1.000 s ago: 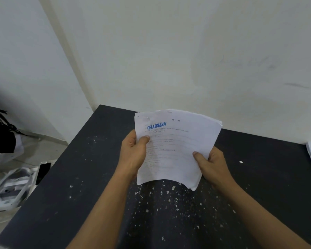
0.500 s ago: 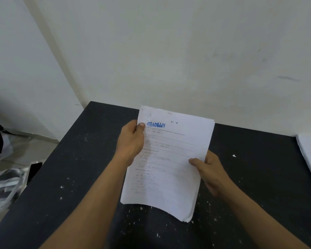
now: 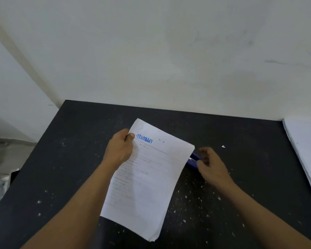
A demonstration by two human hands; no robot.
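Note:
My left hand pinches a stack of white printed sheets by its upper left edge, thumb on top beside a blue APPROVED stamp. The stack hangs tilted over the black table. My right hand is off the paper, just right of the stack, with its fingers curled at the end of a blue object lying on the table. The paper hides most of that blue object. Blur hides whether the fingers grip it.
A second pile of white paper lies at the table's right edge. A white wall runs close behind the table. White specks dot the tabletop. Floor and grey items show past the table's left edge.
My right hand has let go of the stack's right side and moved right to the blue object. The stack, held by the left hand alone, has tilted and dropped lower.

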